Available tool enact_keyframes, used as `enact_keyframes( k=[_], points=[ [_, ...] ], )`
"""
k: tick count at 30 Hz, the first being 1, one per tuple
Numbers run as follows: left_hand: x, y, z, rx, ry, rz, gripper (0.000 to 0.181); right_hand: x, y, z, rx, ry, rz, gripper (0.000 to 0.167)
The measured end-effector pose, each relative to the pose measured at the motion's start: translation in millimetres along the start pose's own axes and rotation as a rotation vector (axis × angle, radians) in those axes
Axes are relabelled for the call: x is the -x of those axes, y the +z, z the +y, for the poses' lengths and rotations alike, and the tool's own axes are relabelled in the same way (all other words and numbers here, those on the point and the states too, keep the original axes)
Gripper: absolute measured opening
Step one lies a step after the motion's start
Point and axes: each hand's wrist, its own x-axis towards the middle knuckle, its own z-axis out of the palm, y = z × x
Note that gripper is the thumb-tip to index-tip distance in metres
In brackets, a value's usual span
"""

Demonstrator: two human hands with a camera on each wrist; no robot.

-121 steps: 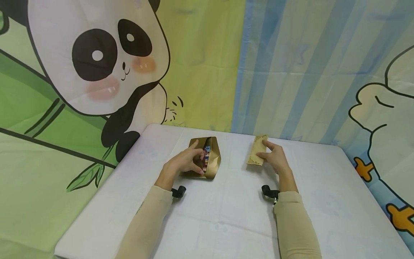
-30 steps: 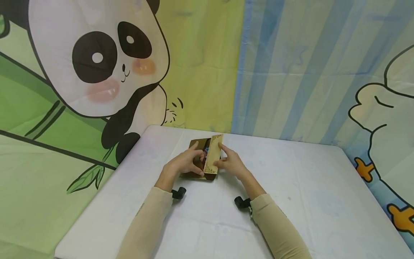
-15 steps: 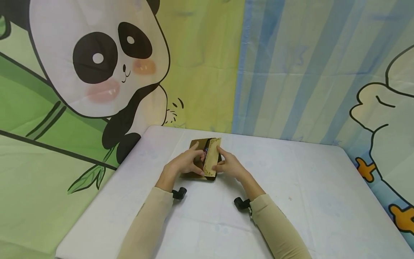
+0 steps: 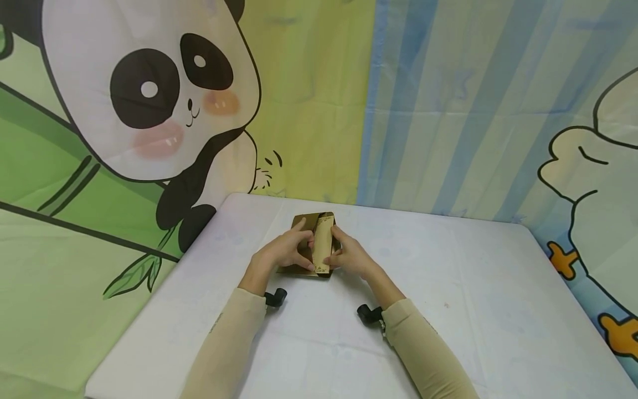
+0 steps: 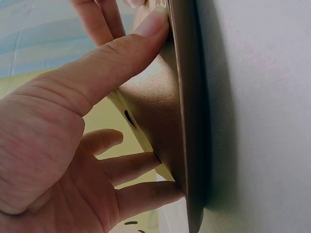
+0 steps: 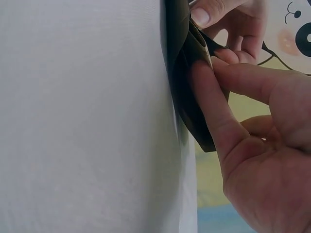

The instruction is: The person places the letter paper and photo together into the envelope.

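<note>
A gold envelope (image 4: 308, 220) lies on the table with its flap side turned to the right. My left hand (image 4: 280, 249) holds it at the opening; in the left wrist view the thumb presses near the edge of the envelope (image 5: 160, 114) while other fingertips touch its surface. Between thumb and fingers, my right hand (image 4: 353, 255) pinches a folded cream paper (image 4: 323, 244) with ornate printed ends. This paper lies along the envelope's opening and covers the coloured contents. From the right wrist view, fingers of the right hand (image 6: 262, 160) reach against the dark side of the envelope (image 6: 182, 92).
A white-covered table (image 4: 448, 310) spreads around both hands. Behind it hangs a printed cloth with a panda (image 4: 144, 138) and blue stripes. A small black camera (image 4: 276, 297) sits at the left wrist, another black camera (image 4: 369, 315) at the right.
My right hand has brought the folded paper leftward from the table's right side to the envelope, then slightly lower and further left over the opening. The left hand stays in place.
</note>
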Motion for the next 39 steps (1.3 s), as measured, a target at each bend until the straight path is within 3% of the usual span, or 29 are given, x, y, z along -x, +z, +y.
enact_keyframes(
  k=[39],
  points=[
    [0.3, -1.2, 0.7, -0.011, 0.018, 0.004, 0.048, -2.7, 8.4, -1.6, 0.091, 0.018, 0.003, 0.092]
  ],
)
